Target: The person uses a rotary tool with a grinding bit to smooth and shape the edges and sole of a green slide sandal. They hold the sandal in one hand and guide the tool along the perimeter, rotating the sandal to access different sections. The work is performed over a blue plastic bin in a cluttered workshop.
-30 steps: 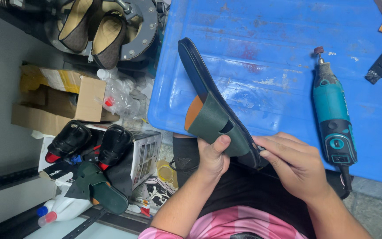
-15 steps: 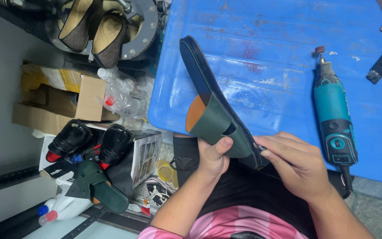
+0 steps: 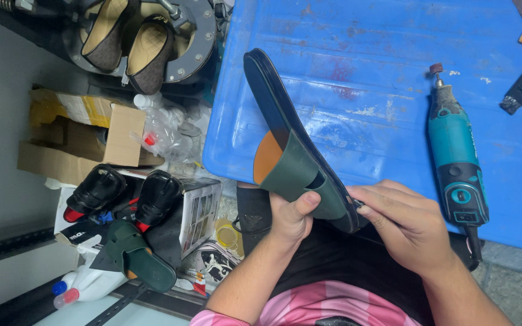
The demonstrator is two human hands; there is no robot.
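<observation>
While both hands, the left hand [image 3: 291, 217] and the right hand [image 3: 403, 226], grip the green sandal [image 3: 300, 163] above the counter [image 3: 382, 54], its edge seems under inspection, so careful turning comes next.

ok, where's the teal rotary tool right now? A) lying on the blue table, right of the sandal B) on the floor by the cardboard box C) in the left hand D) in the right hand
A: the teal rotary tool lies untouched on the blue table, to the right of the green sandal, which the left hand and right hand both grip.
</observation>
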